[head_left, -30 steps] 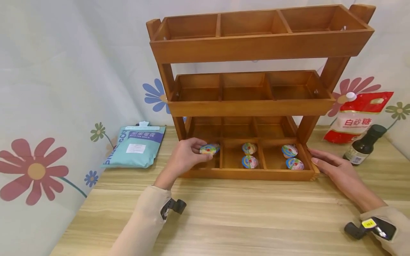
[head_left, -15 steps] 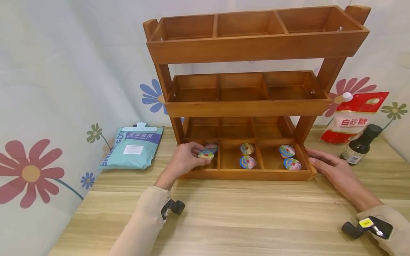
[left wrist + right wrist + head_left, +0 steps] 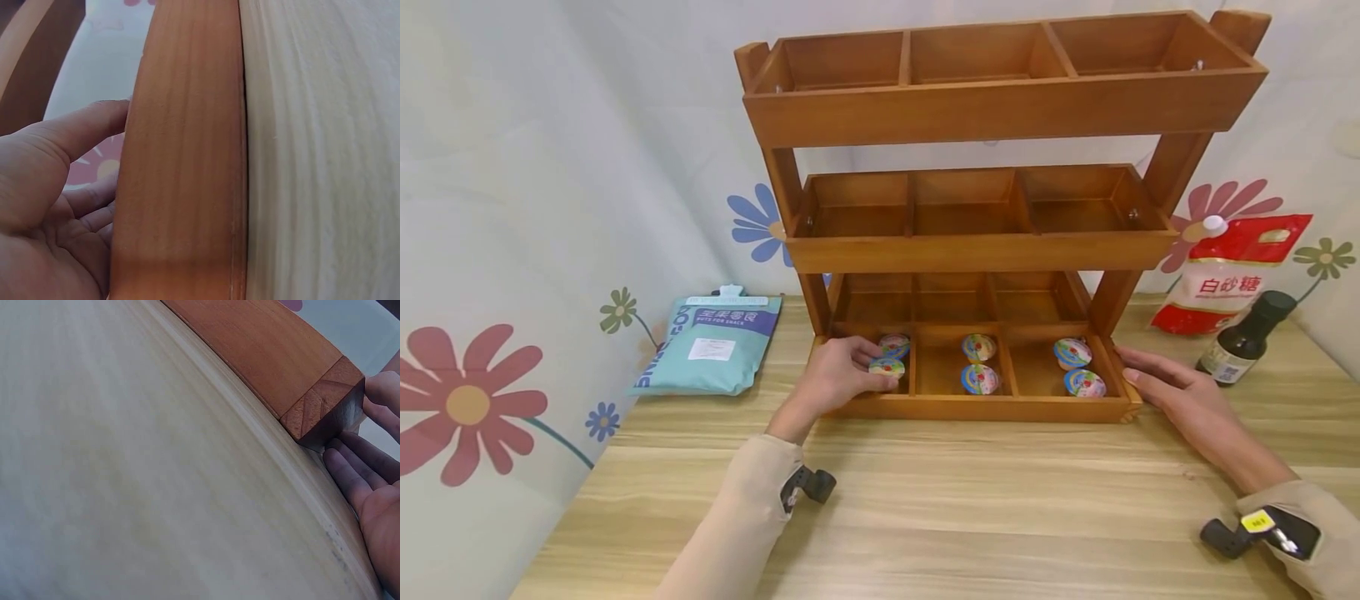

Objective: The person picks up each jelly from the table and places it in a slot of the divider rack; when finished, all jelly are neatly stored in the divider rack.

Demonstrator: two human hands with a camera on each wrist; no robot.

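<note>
In the head view, my left hand [image 3: 838, 377] reaches into the bottom tier's front left compartment and pinches a small jelly cup [image 3: 886, 367] with a printed lid between thumb and fingers. Behind that one sits another cup [image 3: 894, 345]. The left wrist view shows the hand [image 3: 44, 187] behind the rack's front board [image 3: 181, 162], which hides the cup. My right hand [image 3: 1183, 398] touches the right end of the brown wooden rack [image 3: 973, 408] with extended fingers. In the right wrist view, those fingers [image 3: 353, 459] lie against the rack's corner [image 3: 325, 403].
Two jelly cups stand in the middle compartment [image 3: 942, 379] and two in the right compartment [image 3: 1037, 387]. A teal snack bag [image 3: 715, 354] lies left of the rack. A red-and-white sugar pouch [image 3: 1232, 275] and a dark bottle [image 3: 1243, 337] stand at the right on the wooden table [image 3: 985, 500].
My left hand has brought its jelly cup forward and down in the left compartment, uncovering the cup behind it. My right hand stays at the rack's end.
</note>
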